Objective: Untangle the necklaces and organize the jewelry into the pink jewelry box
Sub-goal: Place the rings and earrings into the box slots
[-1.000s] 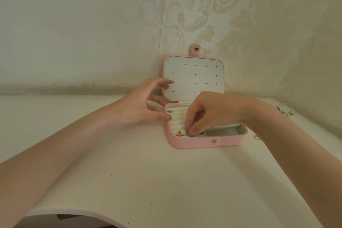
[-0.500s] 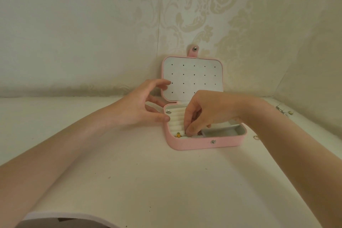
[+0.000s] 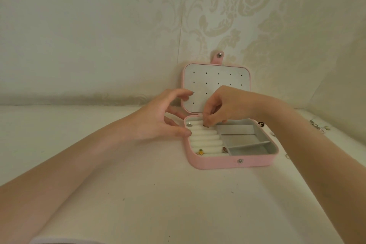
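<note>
Gold ring [image 3: 200, 152] in pink box [image 3: 217, 163]

A home: damask wallpaper [image 3: 227, 16] behind white table [image 3: 158, 194].

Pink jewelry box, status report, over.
Pink jewelry box open on the table. Left hand steadies its left edge. Right hand pinches a small dark piece over the white ring rolls. Nothing obstructing.

The pink box [image 3: 217, 162] is sitting open on the white table [image 3: 158, 194]. The left hand [image 3: 158, 119] is touching its left edge. The right hand [image 3: 221, 105] is pinching something tiny over the soft white rolls [image 3: 204, 140]. A little yellow ring [image 3: 200, 152] is sitting in front.
</note>
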### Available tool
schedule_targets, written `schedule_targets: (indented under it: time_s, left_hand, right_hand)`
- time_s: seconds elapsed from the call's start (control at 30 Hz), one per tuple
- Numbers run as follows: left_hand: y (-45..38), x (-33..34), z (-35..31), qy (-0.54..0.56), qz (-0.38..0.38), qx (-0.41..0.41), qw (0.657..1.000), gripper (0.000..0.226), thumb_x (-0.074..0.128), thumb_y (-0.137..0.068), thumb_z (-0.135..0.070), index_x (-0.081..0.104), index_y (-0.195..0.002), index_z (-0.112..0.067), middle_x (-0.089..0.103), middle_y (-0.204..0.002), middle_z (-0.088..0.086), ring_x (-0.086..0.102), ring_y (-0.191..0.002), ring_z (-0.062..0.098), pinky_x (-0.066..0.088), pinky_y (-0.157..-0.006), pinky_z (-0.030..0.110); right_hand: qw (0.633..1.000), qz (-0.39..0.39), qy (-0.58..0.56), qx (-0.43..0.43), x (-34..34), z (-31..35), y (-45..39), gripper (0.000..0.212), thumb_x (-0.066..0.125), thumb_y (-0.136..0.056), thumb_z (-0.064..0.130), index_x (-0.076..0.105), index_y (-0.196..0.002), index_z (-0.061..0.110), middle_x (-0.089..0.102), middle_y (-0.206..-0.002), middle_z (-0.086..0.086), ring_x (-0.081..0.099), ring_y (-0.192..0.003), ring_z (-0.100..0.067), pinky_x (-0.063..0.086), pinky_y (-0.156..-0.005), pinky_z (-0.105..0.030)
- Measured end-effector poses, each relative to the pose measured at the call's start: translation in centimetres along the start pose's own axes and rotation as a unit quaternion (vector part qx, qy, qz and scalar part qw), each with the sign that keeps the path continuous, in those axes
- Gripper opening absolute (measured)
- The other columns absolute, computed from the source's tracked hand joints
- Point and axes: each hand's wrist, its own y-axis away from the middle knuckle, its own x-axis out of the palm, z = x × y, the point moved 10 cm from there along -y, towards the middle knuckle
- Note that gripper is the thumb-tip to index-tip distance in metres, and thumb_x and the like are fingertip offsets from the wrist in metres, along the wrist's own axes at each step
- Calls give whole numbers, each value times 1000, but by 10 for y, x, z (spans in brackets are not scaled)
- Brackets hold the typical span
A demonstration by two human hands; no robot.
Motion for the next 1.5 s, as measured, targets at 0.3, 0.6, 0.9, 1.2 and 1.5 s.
schedule_targets:
  time_s: [0.3, 0.6, 0.9, 1.2, 1.5]
  left_hand:
    - [0, 0, 1, 1, 1, 0, 1000, 74, 80, -69, -10, 36, -116, -48, 40, -126, -12, 59, -98, -4, 53, -76, 21]
    - [0, 0, 0, 1, 0, -1, 1000, 75, 79, -69, -8, 37, -116, -47, 40, -126, -9, 60, -97, -3, 55, -77, 23]
    - [0, 0, 0, 7, 2, -1, 1000, 75, 79, -69, -7, 36, -118, -45, 40, -128, -6, 60, -98, -3, 54, -76, 21]
    - [-1, 0, 1, -1, 2, 2, 1000, 74, 79, -68, -13, 36, -118, -46, 41, -128, -6, 60, -99, -2, 54, -76, 22]
    - [-1, -1, 0, -10, -3, 5, 1000, 75, 80, -68, -9, 37, -118, -46, 42, -128, -4, 60, -99, -1, 54, -77, 22]
  right_hand:
    - [997, -20, 70, -35, -1, 7, -10, 14, 74, -76, 12, 69, -66, 21, 59, -58, 14, 49, -51, 6, 40, -61, -12]
    - [992, -58, 106, -35, -2, 1, -4, 2, 72, -78, 15, 74, -78, 16, 54, -55, 18, 48, -48, 12, 36, -50, -5]
    - [991, -55, 123, -22, 0, 3, -7, 8, 69, -80, 14, 74, -85, 17, 60, -70, 12, 49, -62, 1, 36, -56, -10]
    - [984, -77, 160, -32, -1, 13, -6, 7, 71, -78, 10, 75, -84, 9, 60, -64, 6, 57, -67, -11, 40, -53, -9]
    - [978, -107, 176, -44, -1, 17, -3, 5, 70, -79, 9, 73, -83, 8, 53, -61, 7, 55, -59, -9, 47, -63, -23]
